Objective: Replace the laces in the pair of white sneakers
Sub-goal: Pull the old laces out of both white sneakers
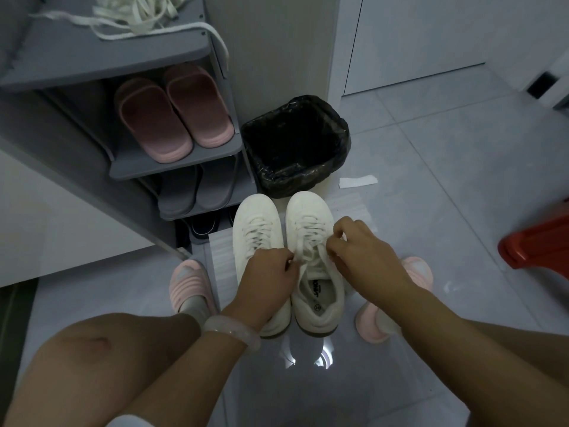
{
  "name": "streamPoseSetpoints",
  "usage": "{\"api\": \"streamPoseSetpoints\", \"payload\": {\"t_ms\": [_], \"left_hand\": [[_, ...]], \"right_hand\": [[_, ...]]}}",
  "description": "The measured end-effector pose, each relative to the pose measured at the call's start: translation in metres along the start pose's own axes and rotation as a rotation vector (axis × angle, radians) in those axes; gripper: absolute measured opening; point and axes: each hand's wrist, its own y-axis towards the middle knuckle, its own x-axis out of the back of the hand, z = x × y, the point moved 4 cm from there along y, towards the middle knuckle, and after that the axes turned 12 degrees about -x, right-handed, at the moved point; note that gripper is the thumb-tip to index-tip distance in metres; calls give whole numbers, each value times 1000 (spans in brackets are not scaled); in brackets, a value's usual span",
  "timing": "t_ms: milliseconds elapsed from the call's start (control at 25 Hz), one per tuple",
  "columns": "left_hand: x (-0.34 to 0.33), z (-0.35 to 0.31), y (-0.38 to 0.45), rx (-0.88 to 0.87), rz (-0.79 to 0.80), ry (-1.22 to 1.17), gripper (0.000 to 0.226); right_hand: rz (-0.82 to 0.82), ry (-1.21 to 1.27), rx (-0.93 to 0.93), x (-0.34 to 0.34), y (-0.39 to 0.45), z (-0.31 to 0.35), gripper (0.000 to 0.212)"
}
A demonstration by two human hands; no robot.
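Sneakers: white pair side by side on the floor, frame centre; left sneaker (257, 232), right sneaker (311, 241).
Left hand (266, 277): pinching a lace (303, 252) of the right sneaker.
Right hand (360, 257): pinching the same lacing.
Bin (295, 146): 12 o'clock of the sneakers.
Loose laces (138, 13): on the rack (123, 63), 11 o'clock.

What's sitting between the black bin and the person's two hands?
In the head view, the toes and laced fronts of the two white sneakers lie between the black bin and the left hand and right hand, which pinch the right-side sneaker's lace.
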Motion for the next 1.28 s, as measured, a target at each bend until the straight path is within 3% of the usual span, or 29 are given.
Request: {"api": "streamPoseSetpoints", "payload": {"t_ms": [120,200,240,360,440,520,600,760,800,880,1000,1080,1280], "left_hand": [[0,0,-1,11,10,-7,48],[-2,2,0,29,25,-26,46],[-2,2,1,35,30,-31,46],[-3,1,0,27,30,-48,44],[-3,0,0,8,26,-71,38],[-4,0,0,-4,26,-57,37],[-3,0,0,-9,25,-11,43],[0,-1,0,0,32,37,46],[0,-1,0,-1,39,37,46],[0,-2,0,2,42,27,45],[1,-3,0,6,37,15,37],[2,-4,0,3,40,8,31],[2,-3,0,-6,32,23,29]], "right_hand": [[-122,304,-319,15,9,-21,5],[-186,451,-470,22,8,-36,12],[-153,434,-435,25,8,-35,16],[12,175,-100,15,1,-12,26],[129,17,-68,5,-3,-4,27],[143,-40,-98,0,-1,-6,25],[53,47,-130,1,1,-7,19],[-282,494,-616,34,7,-51,14],[-308,504,-647,40,6,-57,16],[-220,372,-447,41,8,-46,25],[78,99,-113,12,1,-11,27],[139,11,-123,1,-1,-7,23],[-22,92,-226,9,3,-15,13]]}}
